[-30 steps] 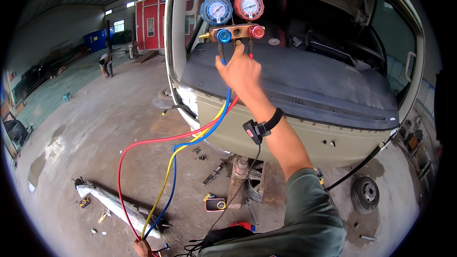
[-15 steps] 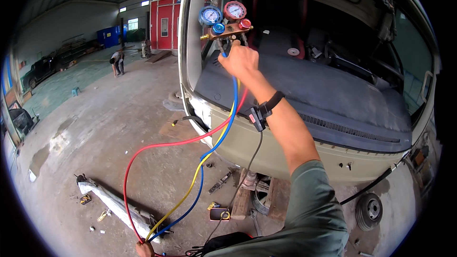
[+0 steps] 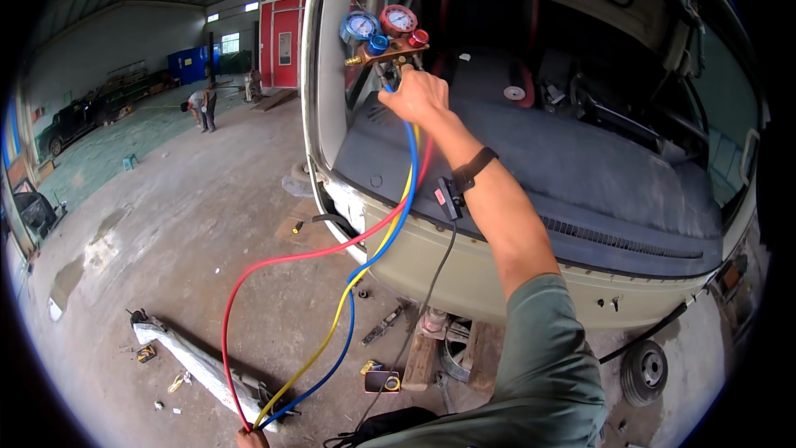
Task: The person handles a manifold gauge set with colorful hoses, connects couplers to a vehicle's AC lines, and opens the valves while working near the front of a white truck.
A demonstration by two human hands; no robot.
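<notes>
My right hand (image 3: 419,99) is raised ahead over the truck's dashboard, its fingers closed around the hoses just below a manifold gauge set (image 3: 390,51). The set has a brass-coloured body, a blue gauge (image 3: 361,26), a red gauge (image 3: 399,20) and matching knobs. From it hang a blue hose (image 3: 412,174), a yellow hose (image 3: 336,315) and a red hose (image 3: 290,257), looping down to the lower left. My left hand (image 3: 252,438), partly cut off at the lower edge, is closed on these hoses.
The windowless truck cab front (image 3: 531,174) fills the right, its dashboard (image 3: 531,162) exposed. On the floor lie a white-wrapped long part (image 3: 195,361), a tyre (image 3: 644,372), wooden blocks (image 3: 421,357) and small tools. Another person (image 3: 201,106) bends over far left.
The view has shifted slightly. The gauge set sits a little further left in the picture, still in my right hand, and the hoses sway a bit. The far person's posture changed.
</notes>
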